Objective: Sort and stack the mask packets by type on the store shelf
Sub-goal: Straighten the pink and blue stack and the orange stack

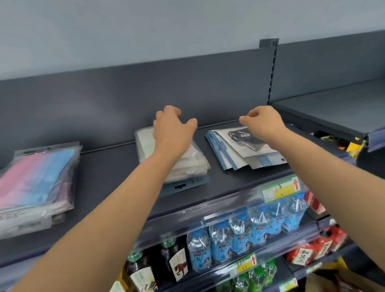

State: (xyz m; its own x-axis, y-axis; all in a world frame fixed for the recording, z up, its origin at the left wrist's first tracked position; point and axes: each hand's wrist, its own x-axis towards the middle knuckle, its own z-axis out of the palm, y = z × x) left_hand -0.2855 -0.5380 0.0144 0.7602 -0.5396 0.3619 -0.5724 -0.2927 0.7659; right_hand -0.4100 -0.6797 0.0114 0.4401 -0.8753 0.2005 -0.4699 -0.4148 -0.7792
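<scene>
Three stacks of mask packets lie on the dark grey top shelf (pixel 112 171). A stack of pink-and-blue mask packets (pixel 29 185) sits at the left. In the middle is a stack of clear packets with white masks (pixel 188 164), resting on a dark blue header card. At the right lies a fanned stack of blue-and-white packets (pixel 246 149) topped by one with a black mask picture. My left hand (pixel 174 129) hovers over the back of the white stack, fingers spread, holding nothing. My right hand (pixel 262 121) hangs above the back of the right stack, fingers curled loosely, empty.
The shelf's grey back panel rises just behind the stacks. A second grey shelf (pixel 342 111) stands higher at the right. Below the front price rail (pixel 213 210) are water bottles (pixel 244 235), dark bottles, green bottles and red snack packs (pixel 317 248).
</scene>
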